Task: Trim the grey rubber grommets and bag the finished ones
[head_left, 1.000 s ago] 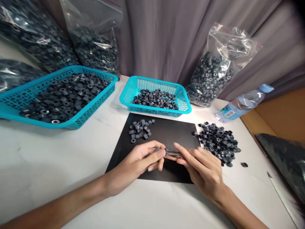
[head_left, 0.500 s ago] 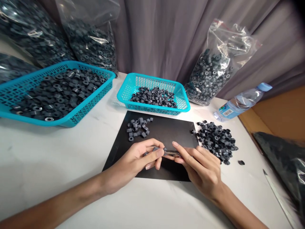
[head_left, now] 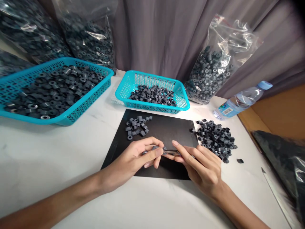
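My left hand [head_left: 143,155] is closed, with thumb and fingertips pinching a small dark grey ring-shaped piece [head_left: 164,148]. More of the same grey pieces show between its fingers. In my right hand [head_left: 202,163] is a slim shiny metal tool [head_left: 171,151], whose tip meets the piece at my left fingertips. The fingers cover much of this tool, so its exact kind cannot be made out. Both hands are above a black mat [head_left: 170,127]. Beyond the left hand, a loose group of grey rings [head_left: 137,126] lies on the mat.
A pile of small dark pieces [head_left: 215,138] sits right of the mat. Behind are a small blue basket [head_left: 152,107] and a larger one [head_left: 88,100], both with pieces. A clear bag [head_left: 209,73] and a water bottle [head_left: 240,101] stand at back right.
The view has shifted slightly, moving the baskets and mat a little up and left in the picture. Both hands keep nearly the same pose, the tool tip still at the left fingertips.
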Tool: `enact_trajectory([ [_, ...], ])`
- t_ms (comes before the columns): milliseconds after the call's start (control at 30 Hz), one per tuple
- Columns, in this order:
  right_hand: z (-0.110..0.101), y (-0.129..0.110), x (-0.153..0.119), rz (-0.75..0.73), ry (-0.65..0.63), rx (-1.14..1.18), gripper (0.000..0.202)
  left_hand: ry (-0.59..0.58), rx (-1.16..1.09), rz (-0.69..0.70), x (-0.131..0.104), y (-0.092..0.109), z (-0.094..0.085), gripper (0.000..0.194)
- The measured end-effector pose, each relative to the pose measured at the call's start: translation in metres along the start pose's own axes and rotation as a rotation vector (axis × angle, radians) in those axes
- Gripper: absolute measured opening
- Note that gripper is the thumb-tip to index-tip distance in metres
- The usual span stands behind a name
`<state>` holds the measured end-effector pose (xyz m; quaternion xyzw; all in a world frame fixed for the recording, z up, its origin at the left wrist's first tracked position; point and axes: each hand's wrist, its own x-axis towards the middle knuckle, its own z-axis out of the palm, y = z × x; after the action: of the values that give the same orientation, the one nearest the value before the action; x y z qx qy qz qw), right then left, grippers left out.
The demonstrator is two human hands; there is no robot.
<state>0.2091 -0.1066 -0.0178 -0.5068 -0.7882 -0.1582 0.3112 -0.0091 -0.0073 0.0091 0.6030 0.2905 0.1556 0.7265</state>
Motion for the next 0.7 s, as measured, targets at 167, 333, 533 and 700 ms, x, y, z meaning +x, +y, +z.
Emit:
enact_trajectory([
  [167, 0.0005, -0.0005, 0.0017, 0.004, 0.005, 0.014, 0.056, -0.004, 0.048, 0.006, 0.0014, 0.0048, 0.0001, 0.024],
  [333, 0.0016, 0.0000, 0.0019, 0.014, 0.024, 0.046, 0.054, 0.006, 0.067, 0.025, 0.0024, 0.0031, 0.0005, 0.024],
  [533, -0.0015, 0.0027, 0.0027, 0.040, 0.044, 0.118, 0.050, 0.027, 0.062, 0.016, 0.0023, 0.0003, -0.0011, 0.024],
  [700, -0.0029, 0.0021, 0.0041, 0.016, -0.003, 0.103, 0.052, 0.024, 0.058, 0.015, 0.0018, 0.0004, 0.0004, 0.025],
])
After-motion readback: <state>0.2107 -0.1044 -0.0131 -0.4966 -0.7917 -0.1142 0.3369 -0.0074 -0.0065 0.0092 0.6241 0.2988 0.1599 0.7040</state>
